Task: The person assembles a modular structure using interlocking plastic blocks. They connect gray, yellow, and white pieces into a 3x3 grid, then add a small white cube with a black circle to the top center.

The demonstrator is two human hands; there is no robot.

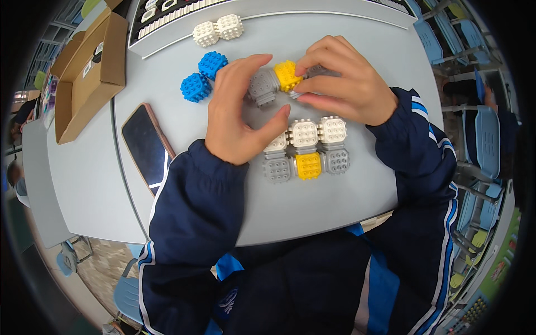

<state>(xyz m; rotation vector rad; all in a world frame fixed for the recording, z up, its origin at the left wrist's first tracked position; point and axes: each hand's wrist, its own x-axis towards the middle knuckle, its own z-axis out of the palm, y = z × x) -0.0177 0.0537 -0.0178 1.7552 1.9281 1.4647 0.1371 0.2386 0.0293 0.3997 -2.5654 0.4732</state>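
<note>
A short row of studded building cubes stands in front of me: a grey cube [263,87], a yellow cube [286,76] and another grey one partly hidden behind my fingers. My right hand [346,84] pinches the yellow cube at its right side, with a small pale part showing by the thumb. Around the left end of the row, my left hand [237,111] is spread, thumb and fingers apart beside the grey cube. Nearer to me lies a joined block of two rows: white cubes [305,133] behind, and grey cubes with a yellow cube [309,166] in front.
Two joined blue cubes [196,87] lie left of my left hand. Two joined white cubes [218,30] sit farther back, before a long parts tray [268,17]. At left are a phone [146,146] and an open cardboard box [92,84]. Blue chairs [481,142] stand beyond the table.
</note>
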